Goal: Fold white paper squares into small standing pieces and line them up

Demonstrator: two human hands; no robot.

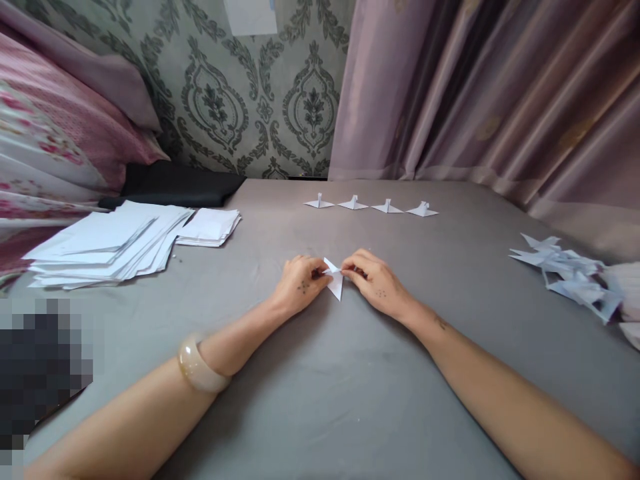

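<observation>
A small folded white paper figure (336, 285), with pointed wing-like flaps, is held just above or on the grey table surface in the middle of the view. My left hand (303, 281) pinches its left side between thumb and fingers. From the other side, my right hand (373, 279) pinches its right tip. One pointed flap hangs toward me and another sticks up at the back. The fingertips partly cover the figure's ends. Farther back stands a row of several similar folded paper figures (354, 203).
Stacked white paper sheets (105, 247) lie at the left, with a smaller paper stack (209, 227) beside them. Behind is a folded black cloth (183, 185). A pile of folded paper figures (570, 270) lies at the right. Curtains (425, 87) hang at the back right.
</observation>
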